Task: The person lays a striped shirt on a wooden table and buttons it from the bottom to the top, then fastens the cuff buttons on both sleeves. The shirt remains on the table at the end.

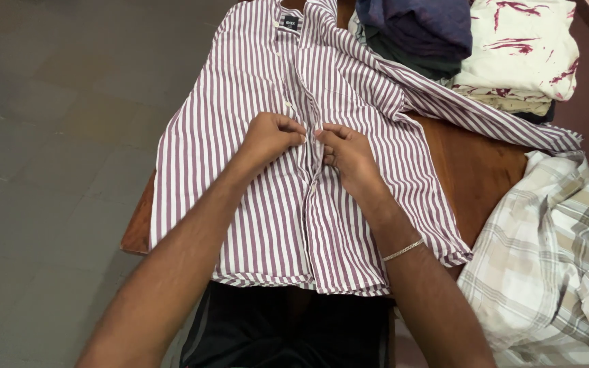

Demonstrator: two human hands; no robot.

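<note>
A maroon-and-white striped shirt [253,88] lies front-up on a brown wooden table [475,163], collar away from me. My left hand [270,136] pinches the left edge of the shirt's front opening at mid-chest. My right hand [345,153] pinches the right edge beside it, with a thin metal bracelet [403,249] on that wrist. The two hands nearly touch over the button line. One sleeve [485,119] stretches out to the right across the table.
A beige plaid shirt [553,259] lies crumpled at the right. At the back right sit a folded dark blue garment [420,24] and a folded cream cloth with red streaks [523,48]. Grey tiled floor [56,136] lies to the left.
</note>
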